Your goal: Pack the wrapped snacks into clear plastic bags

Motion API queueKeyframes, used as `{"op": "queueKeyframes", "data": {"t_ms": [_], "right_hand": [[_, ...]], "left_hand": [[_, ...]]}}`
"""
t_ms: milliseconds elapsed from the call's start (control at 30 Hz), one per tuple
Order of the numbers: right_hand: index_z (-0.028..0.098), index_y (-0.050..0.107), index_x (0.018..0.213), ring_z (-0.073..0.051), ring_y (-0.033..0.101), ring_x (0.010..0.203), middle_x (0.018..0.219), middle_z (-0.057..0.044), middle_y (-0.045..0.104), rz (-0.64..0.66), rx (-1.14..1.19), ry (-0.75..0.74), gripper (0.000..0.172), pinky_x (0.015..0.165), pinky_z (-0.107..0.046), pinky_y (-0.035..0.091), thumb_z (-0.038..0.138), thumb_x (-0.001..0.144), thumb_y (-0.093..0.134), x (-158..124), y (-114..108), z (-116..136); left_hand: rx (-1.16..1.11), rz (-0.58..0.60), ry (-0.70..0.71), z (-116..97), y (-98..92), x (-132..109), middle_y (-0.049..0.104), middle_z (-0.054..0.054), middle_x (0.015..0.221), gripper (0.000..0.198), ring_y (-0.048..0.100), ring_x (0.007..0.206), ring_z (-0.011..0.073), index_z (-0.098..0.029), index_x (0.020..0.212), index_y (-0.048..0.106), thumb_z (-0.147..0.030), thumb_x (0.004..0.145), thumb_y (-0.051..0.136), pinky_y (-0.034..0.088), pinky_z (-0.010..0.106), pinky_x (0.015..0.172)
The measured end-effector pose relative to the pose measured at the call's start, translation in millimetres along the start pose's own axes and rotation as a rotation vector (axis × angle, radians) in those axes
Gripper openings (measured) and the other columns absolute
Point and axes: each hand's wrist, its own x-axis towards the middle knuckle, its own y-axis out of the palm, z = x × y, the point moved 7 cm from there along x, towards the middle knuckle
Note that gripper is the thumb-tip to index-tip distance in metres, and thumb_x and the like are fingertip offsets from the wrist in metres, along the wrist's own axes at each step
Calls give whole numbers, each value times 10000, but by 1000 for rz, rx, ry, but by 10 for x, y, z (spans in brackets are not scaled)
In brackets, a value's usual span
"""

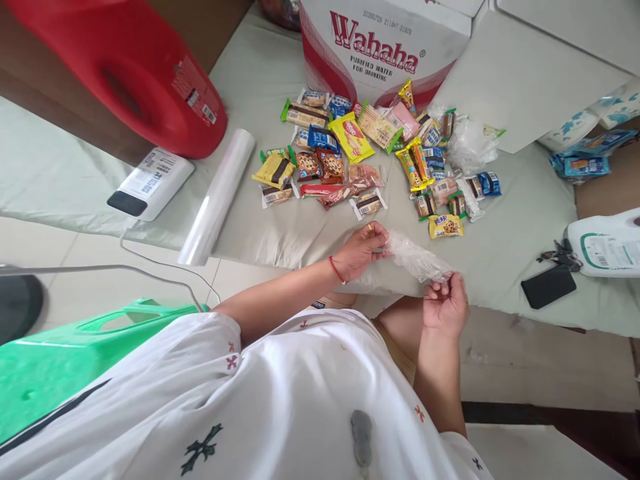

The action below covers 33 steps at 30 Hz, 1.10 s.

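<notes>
Between my two hands stretches a bunched piece of clear plastic (417,259); I cannot tell whether it is a bag or loose film. My left hand (361,252), with a red string on the wrist, pinches one end. The other end is gripped by the fingers of my right hand (447,303), palm turned up. Just beyond lie several wrapped snacks in two loose groups, among them a yellow wafer packet (351,137), a yellow cookie packet (447,226) and a red-brown bar (351,191). More crumpled clear plastic (473,143) rests behind the right group.
A Wahaha carton (380,50) stands at the back. To the left are a clear film roll (217,197), a white device (151,183) with a cable, and a red jug (135,80). A black phone-like object (549,287), keys and a white bottle (607,243) sit right.
</notes>
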Motion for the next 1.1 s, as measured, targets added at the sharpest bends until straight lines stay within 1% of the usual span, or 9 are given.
{"op": "queueKeyframes", "data": {"t_ms": [133, 233, 367, 533, 700, 833, 900, 1000, 1100], "right_hand": [[186, 564, 823, -26, 449, 525, 678, 99, 509, -66, -80, -39, 399, 434, -137, 356, 376, 728, 902, -2, -225, 30], [188, 582, 799, -42, 429, 512, 613, 106, 443, -124, -118, -112, 389, 422, -146, 338, 411, 732, 893, 48, -405, 161], [187, 593, 754, -86, 549, 639, 692, 67, 548, -148, -149, -275, 420, 509, -191, 455, 437, 680, 923, 91, -534, 442], [175, 644, 758, -122, 610, 721, 813, 18, 642, -69, -238, -296, 405, 568, -235, 473, 455, 668, 924, 79, -443, 559], [184, 630, 761, -134, 602, 720, 820, 0, 642, 0, -383, -318, 420, 602, -256, 477, 553, 758, 832, 130, -321, 582], [208, 713, 1024, -168, 629, 880, 1025, -50, 662, -136, -806, -676, 310, 729, -294, 527, 438, 827, 779, 40, -165, 900], [237, 702, 1183, -170, 628, 923, 1241, -94, 631, -13, -905, -857, 358, 770, -315, 549, 374, 856, 752, -49, 92, 982], [299, 614, 1395, -147, 624, 824, 1550, -141, 480, 499, -1047, -832, 562, 727, -331, 577, 316, 851, 753, -104, 621, 703], [279, 670, 1330, -159, 669, 823, 1510, -134, 560, 747, -1185, -799, 397, 779, -352, 590, 283, 933, 652, -104, 956, 322]], "left_hand": [[-59, -2, 13, -135, -106, -47, 562, -62, 777, 454, 568, 705, 70, -190, 821, 518, -358, 677, 914, 501, 202, 652], [-52, 9, -4, -215, -152, -80, 644, -32, 890, 485, 663, 854, 113, -200, 851, 492, -376, 699, 918, 564, 260, 761], [-3, -75, 33, -314, -237, -80, 647, -49, 837, 479, 685, 783, 101, -218, 881, 432, -419, 794, 858, 552, 229, 707], [107, -211, 98, -374, -325, -37, 578, -80, 677, 332, 468, 454, 29, -229, 888, 391, -375, 951, 682, 279, 149, 450], [181, -180, 229, -458, -381, -25, 539, -84, 630, 304, 361, 414, 26, -225, 873, 403, -375, 970, 649, 245, 174, 442], [257, -164, 348, -523, -402, -69, 529, -78, 629, 334, 402, 459, 52, -232, 880, 414, -445, 967, 655, 280, 191, 451], [297, -160, 351, -512, -379, -91, 549, -73, 661, 354, 431, 482, 56, -235, 891, 415, -491, 968, 648, 314, 196, 473], [328, -145, 349, -479, -339, -121, 562, -68, 686, 356, 466, 508, 67, -238, 898, 413, -514, 971, 626, 347, 208, 505], [382, -134, 319, -465, -370, -140, 562, -57, 698, 292, 470, 538, 80, -229, 881, 436, -444, 961, 617, 362, 220, 541]]}}
